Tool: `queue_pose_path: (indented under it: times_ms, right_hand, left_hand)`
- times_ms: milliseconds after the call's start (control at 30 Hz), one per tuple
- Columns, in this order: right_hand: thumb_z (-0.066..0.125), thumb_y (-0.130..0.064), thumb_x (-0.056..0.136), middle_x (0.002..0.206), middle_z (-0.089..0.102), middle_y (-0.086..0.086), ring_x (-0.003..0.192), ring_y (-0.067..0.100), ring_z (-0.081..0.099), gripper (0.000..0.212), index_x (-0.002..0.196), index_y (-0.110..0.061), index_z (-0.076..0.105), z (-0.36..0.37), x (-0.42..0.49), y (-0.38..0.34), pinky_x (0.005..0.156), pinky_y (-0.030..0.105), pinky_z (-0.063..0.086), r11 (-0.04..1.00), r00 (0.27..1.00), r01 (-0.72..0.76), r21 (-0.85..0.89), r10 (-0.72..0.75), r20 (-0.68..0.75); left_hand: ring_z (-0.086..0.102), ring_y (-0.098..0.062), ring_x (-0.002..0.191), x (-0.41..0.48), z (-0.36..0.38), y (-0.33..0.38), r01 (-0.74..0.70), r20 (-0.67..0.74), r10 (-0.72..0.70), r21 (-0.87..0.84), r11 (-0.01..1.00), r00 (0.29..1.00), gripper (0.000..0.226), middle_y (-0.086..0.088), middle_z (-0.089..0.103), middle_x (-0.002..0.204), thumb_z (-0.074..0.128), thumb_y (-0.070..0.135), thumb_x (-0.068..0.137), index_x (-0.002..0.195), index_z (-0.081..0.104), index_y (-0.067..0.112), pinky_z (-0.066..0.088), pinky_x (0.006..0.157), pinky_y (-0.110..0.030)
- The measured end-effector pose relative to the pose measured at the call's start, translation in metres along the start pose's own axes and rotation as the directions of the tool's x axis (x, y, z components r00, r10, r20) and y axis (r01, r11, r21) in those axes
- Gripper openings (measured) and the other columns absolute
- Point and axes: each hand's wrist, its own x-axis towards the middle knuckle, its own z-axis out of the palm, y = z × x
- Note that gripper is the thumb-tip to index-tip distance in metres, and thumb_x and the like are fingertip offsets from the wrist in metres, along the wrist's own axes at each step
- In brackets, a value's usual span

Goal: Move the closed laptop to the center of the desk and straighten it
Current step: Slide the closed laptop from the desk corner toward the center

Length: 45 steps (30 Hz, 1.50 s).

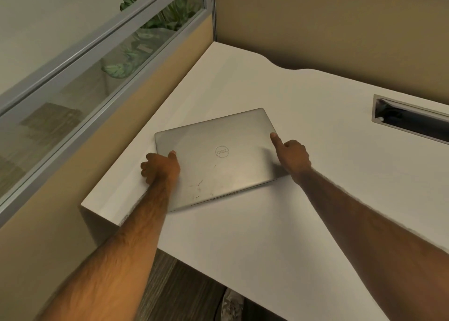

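Laptop (218, 158), silver and closed, with a round Dell logo on its lid and a few reddish scuffs near the front, lies flat on the white surface (303, 211) toward its left end, turned askew so that its edges run at an angle to the surface's front edge. The left hand (160, 169) grips the laptop's left side: the thumb lies on the lid and the fingers curl down over the edge. The right hand (292, 156) sits at the right side, forefinger stretched out with its tip pressing on the lid near the far right corner, the other fingers curled in; whether they catch the edge cannot be told. A cable slot (410, 124) is cut into the surface well to the right. Behind the glass partition (80, 78) on the left stand green plant leaves (167, 17).
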Motion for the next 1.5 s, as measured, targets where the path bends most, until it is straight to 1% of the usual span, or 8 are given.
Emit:
queue_pose_path:
  times_ms: [133,233,333,433,533,833,1200,1500]
  right_hand:
    - [0.071,-0.068,0.067,0.088,0.051,0.007,0.079,0.029,0.049,0.058,0.073,-0.017,0.043,0.0,0.009,0.001,0.073,0.038,0.038,0.998,0.998,-0.049,0.038,0.048,0.027]
    - [0.077,-0.062,0.057,0.087,0.056,0.007,0.082,0.031,0.058,0.06,0.082,-0.013,0.052,0.0,0.013,0.002,0.072,0.04,0.044,0.99,0.996,-0.075,0.116,0.069,0.061]
    - [0.08,-0.063,0.054,0.093,0.066,0.009,0.094,0.035,0.068,0.066,0.087,-0.009,0.06,0.0,0.016,0.004,0.082,0.043,0.056,0.987,0.995,-0.078,0.141,0.07,0.066]
    - [0.083,-0.063,0.053,0.101,0.07,0.011,0.097,0.035,0.069,0.077,0.098,-0.004,0.064,-0.002,0.015,0.009,0.082,0.046,0.06,0.983,0.995,-0.084,0.165,0.075,0.06]
    - [0.084,-0.064,0.052,0.088,0.065,0.006,0.087,0.032,0.068,0.068,0.084,-0.009,0.059,-0.009,0.012,0.017,0.066,0.037,0.052,0.977,0.996,-0.085,0.194,0.08,0.034]
    - [0.087,-0.061,0.058,0.073,0.064,0.002,0.065,0.018,0.06,0.063,0.076,-0.006,0.061,-0.052,0.001,0.072,0.052,0.029,0.042,0.946,0.984,-0.135,0.293,0.162,-0.07]
    - [0.089,-0.055,0.061,0.059,0.059,0.0,0.055,0.019,0.058,0.056,0.064,-0.006,0.063,-0.151,-0.032,0.188,0.048,0.027,0.038,0.896,0.939,-0.192,0.4,0.287,-0.192]
    - [0.088,-0.059,0.054,0.035,0.048,-0.012,0.042,0.014,0.052,0.057,0.05,-0.018,0.048,-0.242,-0.043,0.304,0.043,0.023,0.036,0.857,0.899,-0.234,0.459,0.371,-0.234]
  left_hand:
    - [0.051,-0.043,0.131,0.003,0.004,-0.003,-0.001,-0.026,0.0,-0.034,0.999,1.0,0.078,-0.024,0.05,0.144,0.063,0.057,0.089,0.139,0.044,-0.001,0.047,0.101,-0.055]
    - [0.052,-0.043,0.131,0.005,0.005,-0.006,-0.011,-0.038,0.008,-0.064,0.998,0.999,0.082,-0.024,0.051,0.143,0.064,0.06,0.088,0.138,0.046,-0.002,0.048,0.101,-0.055]
    - [0.052,-0.045,0.129,0.005,0.005,-0.006,-0.01,-0.034,0.007,-0.104,0.995,0.999,0.082,-0.025,0.052,0.142,0.065,0.06,0.086,0.136,0.049,-0.002,0.048,0.1,-0.056]
    - [0.053,-0.046,0.129,0.003,0.005,-0.005,-0.014,-0.021,0.011,-0.158,0.987,1.0,0.082,-0.025,0.054,0.141,0.068,0.059,0.084,0.135,0.052,-0.003,0.049,0.101,-0.056]
    - [0.056,-0.045,0.126,-0.002,0.007,0.001,-0.033,-0.001,0.034,-0.212,0.977,0.999,0.081,-0.024,0.056,0.139,0.071,0.058,0.082,0.133,0.054,-0.003,0.05,0.103,-0.055]
    - [0.064,-0.042,0.116,-0.046,0.026,0.036,-0.153,0.094,0.185,-0.279,0.948,0.978,0.072,-0.022,0.065,0.127,0.073,0.055,0.082,0.124,0.062,-0.003,0.055,0.098,-0.053]
    - [0.069,-0.041,0.101,-0.163,0.088,0.085,-0.319,0.203,0.37,-0.246,0.916,0.907,0.065,-0.023,0.07,0.113,0.075,0.053,0.082,0.108,0.067,-0.006,0.059,0.086,-0.051]
    - [0.067,-0.044,0.101,-0.289,0.163,0.098,-0.367,0.28,0.428,-0.246,0.897,0.859,0.061,-0.025,0.068,0.113,0.074,0.05,0.083,0.106,0.066,-0.006,0.057,0.09,-0.053]
